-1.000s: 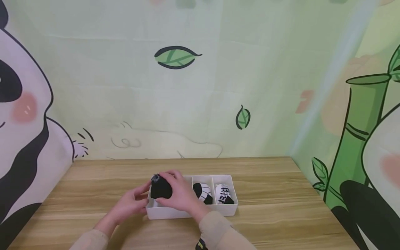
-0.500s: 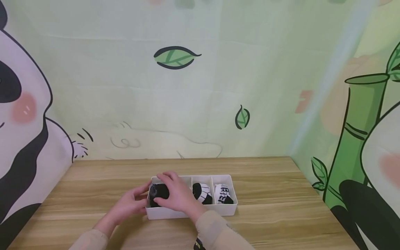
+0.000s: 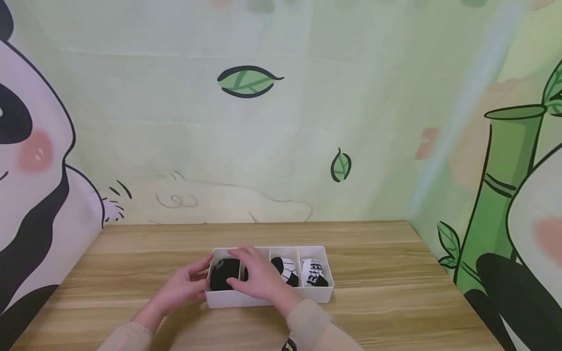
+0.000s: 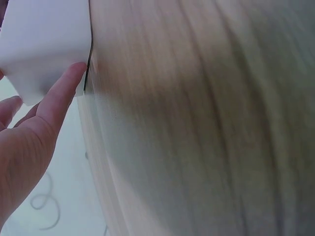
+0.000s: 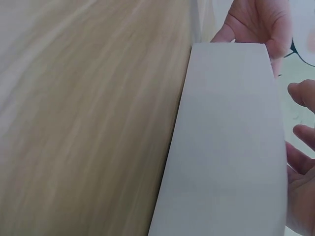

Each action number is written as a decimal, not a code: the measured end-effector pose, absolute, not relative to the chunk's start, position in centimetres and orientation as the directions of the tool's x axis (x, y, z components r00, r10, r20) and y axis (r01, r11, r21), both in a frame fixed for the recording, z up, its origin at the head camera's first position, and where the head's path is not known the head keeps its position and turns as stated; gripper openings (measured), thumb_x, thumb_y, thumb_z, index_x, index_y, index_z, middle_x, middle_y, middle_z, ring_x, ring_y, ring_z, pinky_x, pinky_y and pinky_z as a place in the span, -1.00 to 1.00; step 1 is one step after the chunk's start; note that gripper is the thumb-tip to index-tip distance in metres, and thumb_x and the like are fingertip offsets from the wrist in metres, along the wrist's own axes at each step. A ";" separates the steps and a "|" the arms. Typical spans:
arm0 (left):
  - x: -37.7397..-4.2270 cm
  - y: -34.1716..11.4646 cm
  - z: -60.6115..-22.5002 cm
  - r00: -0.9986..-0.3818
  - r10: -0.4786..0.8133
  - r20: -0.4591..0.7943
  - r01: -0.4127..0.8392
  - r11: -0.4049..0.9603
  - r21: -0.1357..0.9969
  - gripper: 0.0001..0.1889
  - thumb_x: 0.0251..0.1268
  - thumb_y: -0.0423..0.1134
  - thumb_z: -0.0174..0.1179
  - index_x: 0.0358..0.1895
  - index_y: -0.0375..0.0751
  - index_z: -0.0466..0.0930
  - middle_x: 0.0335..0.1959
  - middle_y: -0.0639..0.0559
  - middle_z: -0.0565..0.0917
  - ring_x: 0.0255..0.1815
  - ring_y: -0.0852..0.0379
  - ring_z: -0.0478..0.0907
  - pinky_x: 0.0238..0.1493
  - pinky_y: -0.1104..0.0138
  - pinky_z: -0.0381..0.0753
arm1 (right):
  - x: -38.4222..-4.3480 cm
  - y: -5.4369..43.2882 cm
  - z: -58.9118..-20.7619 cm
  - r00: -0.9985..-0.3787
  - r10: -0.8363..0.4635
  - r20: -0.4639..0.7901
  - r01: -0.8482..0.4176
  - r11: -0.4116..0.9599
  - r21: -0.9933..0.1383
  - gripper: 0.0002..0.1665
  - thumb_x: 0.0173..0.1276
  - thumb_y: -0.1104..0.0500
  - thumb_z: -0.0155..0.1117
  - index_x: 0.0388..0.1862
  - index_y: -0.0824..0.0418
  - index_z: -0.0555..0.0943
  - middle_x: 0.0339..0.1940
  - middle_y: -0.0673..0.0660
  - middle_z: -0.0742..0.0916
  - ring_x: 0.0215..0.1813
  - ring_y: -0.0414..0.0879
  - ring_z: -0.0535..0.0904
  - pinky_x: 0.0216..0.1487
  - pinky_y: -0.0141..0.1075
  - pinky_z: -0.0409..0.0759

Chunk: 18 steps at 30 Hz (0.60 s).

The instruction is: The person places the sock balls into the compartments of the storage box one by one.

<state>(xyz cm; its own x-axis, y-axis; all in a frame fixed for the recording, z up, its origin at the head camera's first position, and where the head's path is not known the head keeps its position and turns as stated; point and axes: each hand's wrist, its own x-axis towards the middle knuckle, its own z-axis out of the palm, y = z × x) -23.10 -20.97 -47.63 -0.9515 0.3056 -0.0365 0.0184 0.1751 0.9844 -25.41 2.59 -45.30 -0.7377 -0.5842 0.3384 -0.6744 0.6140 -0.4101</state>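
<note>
A white divided box [image 3: 237, 299] stands on the table. A rolled black sock [image 3: 224, 274] lies in its left compartment. My right hand [image 3: 265, 280] hovers over the box just right of this sock, thumb and fingers spread, holding nothing. Behind that hand, a dark thing [image 3: 246, 274] shows partly in the second compartment. The third compartment holds a rolled black-and-white sock [image 3: 288, 271], the right one a white sock with black lettering [image 3: 313, 273]. My left hand [image 3: 182, 286] rests against the box's left end; in the left wrist view an extended finger [image 4: 61, 93] touches its wall.
The wooden table [image 3: 377, 278] runs back to a printed cloth wall [image 3: 272, 146] with leaves and pandas. A dark patterned thing with yellow marks [image 3: 290, 345] shows by the right sleeve at the bottom edge.
My right hand has lowered the black sock into the left compartment, let go of it and shifted slightly right. My left hand has stayed at the box's end.
</note>
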 end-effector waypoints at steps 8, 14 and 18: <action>-23.0 -21.0 -47.7 -0.957 0.291 -0.014 0.038 0.172 0.984 -0.25 0.26 -0.47 0.14 0.53 -0.34 0.06 0.47 -0.44 0.14 0.32 -0.40 0.35 -0.06 0.16 0.69 | -24.6 5.6 -44.8 -0.705 -0.591 0.392 -0.709 0.565 -0.422 -0.30 0.26 0.02 0.39 0.36 0.17 0.48 0.28 0.09 0.61 0.34 -0.01 0.45 0.39 -0.21 0.35; -22.8 -21.0 -47.7 -0.961 0.275 0.028 0.092 0.223 0.970 -0.31 0.29 -0.45 0.15 0.48 -0.44 0.15 0.42 -0.47 0.23 0.24 -0.34 0.47 -0.07 0.22 0.69 | -23.9 8.4 -44.2 -0.728 -0.555 0.402 -0.685 0.565 -0.460 -0.32 0.26 0.04 0.41 0.34 0.18 0.50 0.26 0.09 0.62 0.33 0.02 0.46 0.36 -0.15 0.39; -22.5 -21.1 -47.6 -0.967 0.244 0.074 0.146 0.294 0.945 -0.41 0.35 -0.38 0.18 0.40 -0.51 0.28 0.32 -0.46 0.41 0.11 -0.21 0.61 -0.09 0.31 0.69 | -23.6 10.4 -44.1 -0.729 -0.528 0.436 -0.685 0.571 -0.453 -0.33 0.23 0.08 0.44 0.31 0.21 0.52 0.22 0.10 0.64 0.29 0.04 0.49 0.32 -0.10 0.43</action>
<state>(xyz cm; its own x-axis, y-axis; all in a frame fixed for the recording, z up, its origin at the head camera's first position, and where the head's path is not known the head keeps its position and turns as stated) -22.46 -21.08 -47.65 -0.9669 0.2442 0.0740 0.1464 0.2937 0.9446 -23.62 10.43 -44.15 -0.7287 -0.5282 0.4359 -0.6848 0.5707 -0.4532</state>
